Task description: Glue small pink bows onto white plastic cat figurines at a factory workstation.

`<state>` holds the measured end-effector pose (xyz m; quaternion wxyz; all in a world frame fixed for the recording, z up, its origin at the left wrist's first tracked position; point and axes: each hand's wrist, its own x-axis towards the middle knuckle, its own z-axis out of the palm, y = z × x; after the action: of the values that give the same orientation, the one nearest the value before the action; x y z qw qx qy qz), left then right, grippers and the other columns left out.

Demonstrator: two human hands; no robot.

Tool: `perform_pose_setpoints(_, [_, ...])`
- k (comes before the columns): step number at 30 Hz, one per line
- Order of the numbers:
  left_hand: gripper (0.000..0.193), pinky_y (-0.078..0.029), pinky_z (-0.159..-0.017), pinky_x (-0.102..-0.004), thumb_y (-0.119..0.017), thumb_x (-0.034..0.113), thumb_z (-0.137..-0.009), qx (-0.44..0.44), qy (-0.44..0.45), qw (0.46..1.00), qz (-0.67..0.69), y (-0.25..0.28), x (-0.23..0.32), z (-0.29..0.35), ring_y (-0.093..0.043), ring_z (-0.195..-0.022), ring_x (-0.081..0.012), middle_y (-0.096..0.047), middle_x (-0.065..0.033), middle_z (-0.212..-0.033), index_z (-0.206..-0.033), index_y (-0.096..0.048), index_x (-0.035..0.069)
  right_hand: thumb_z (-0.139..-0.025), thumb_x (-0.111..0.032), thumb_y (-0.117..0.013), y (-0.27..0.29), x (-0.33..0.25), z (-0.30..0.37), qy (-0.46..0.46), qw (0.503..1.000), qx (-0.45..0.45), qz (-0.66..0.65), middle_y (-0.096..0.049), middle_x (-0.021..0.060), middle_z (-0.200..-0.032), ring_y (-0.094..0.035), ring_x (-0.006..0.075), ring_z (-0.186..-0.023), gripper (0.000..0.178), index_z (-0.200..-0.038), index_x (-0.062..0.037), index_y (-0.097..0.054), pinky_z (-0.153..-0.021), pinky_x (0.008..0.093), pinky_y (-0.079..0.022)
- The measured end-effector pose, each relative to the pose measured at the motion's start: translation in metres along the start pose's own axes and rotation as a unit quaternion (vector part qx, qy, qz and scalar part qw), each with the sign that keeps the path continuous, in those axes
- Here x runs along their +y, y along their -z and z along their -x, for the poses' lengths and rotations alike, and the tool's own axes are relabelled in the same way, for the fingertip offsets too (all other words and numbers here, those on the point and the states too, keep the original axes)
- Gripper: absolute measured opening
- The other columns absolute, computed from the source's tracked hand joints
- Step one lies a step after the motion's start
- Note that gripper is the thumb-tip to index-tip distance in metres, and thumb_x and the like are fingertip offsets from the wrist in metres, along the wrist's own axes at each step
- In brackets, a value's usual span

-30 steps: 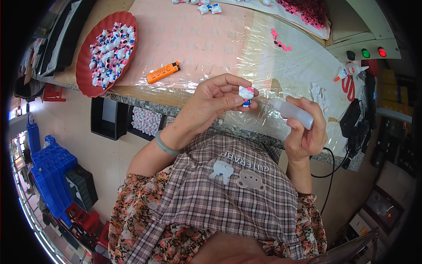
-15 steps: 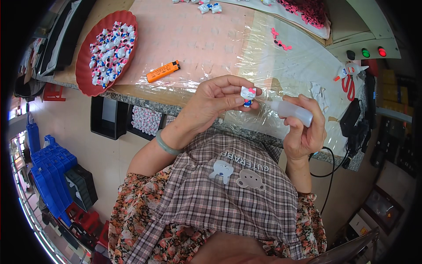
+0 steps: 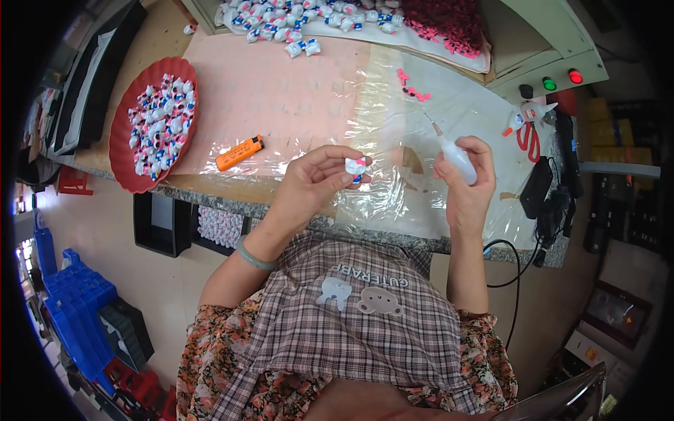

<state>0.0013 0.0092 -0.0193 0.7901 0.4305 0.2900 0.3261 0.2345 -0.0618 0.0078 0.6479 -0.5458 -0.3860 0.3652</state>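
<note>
Between the thumb and fingers of my left hand (image 3: 312, 181) is a small cat figurine (image 3: 356, 167), white with a pink bow and a blue lower part. My right hand (image 3: 472, 186) grips a whitish squeeze bottle (image 3: 458, 160), its thin needle tip pointing up and away toward the back of the table. The bottle and the figurine are well apart, both above the plastic-covered tabletop. Small pink pieces (image 3: 414, 92) lie in a short row on the plastic, beyond the bottle's tip.
On the left stands a red scalloped bowl (image 3: 118, 151) full of figurines, with an orange lighter (image 3: 239, 153) nearby. More figurines (image 3: 281, 21) and a heap of pink pieces (image 3: 449, 28) fill the back. Red-handled scissors (image 3: 528, 142) and another bottle (image 3: 537, 112) lie at right.
My right hand has drawn the bottle away from the figurine and turned its tip upward. My left hand still holds the figurine. The view has shifted, showing more of the table's back.
</note>
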Motion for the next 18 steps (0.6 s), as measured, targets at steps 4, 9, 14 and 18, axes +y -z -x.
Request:
perform_pose_setpoints(4, [0.026, -0.053, -0.091, -0.0346, -0.058, -0.001, -0.09, -0.008, -0.004, 1.0, -0.008, 0.0, -0.005, -0.001, -0.064, -0.103, -0.0254, -0.062, -0.0171, -0.117, -0.116, -0.056, -0.002, -0.083, -0.004, -0.069, 0.004, 0.004, -0.022, -0.079, 0.996, -0.022, 0.018, -0.059, 0.0039, -0.086, -0.06, 0.0113, -0.077, 0.029, -0.108, -0.0004, -0.055, -0.069, 0.0235, -0.049])
perform_pose_setpoints(9, [0.027, -0.053, -0.091, -0.0343, -0.057, -0.001, -0.09, -0.015, -0.008, 1.0, -0.023, 0.002, -0.007, -0.004, -0.064, -0.103, -0.025, -0.062, -0.0168, -0.118, -0.117, -0.055, -0.001, -0.082, -0.003, -0.065, 0.023, 0.031, -0.064, -0.059, 0.982, -0.006, 0.178, -0.061, 0.0051, -0.088, -0.06, 0.0131, -0.078, 0.022, -0.103, -0.0025, -0.059, -0.07, 0.026, -0.048])
perform_pose_setpoints(14, [0.027, -0.053, -0.091, -0.0339, -0.057, 0.0, -0.091, -0.022, -0.008, 1.0, -0.017, 0.003, -0.01, -0.005, -0.064, -0.104, -0.0243, -0.062, -0.0161, -0.119, -0.118, -0.055, -0.001, -0.08, -0.006, -0.066, 0.019, 0.034, -0.096, 0.072, 0.918, -0.009, 0.391, -0.064, 0.0093, -0.086, -0.063, 0.0227, -0.08, 0.016, -0.095, -0.0027, -0.064, -0.072, 0.0335, -0.048])
perform_pose_setpoints(18, [0.028, -0.053, -0.091, -0.0336, -0.057, 0.0, -0.091, -0.023, -0.005, 1.0, -0.016, 0.005, -0.012, -0.006, -0.064, -0.104, -0.024, -0.062, -0.0157, -0.119, -0.118, -0.055, -0.001, -0.079, -0.011, -0.069, 0.014, 0.035, -0.105, 0.138, 0.886, -0.039, 0.441, -0.064, 0.0144, -0.09, -0.062, 0.0328, -0.08, 0.017, -0.093, -0.0014, -0.066, -0.073, 0.0382, -0.049])
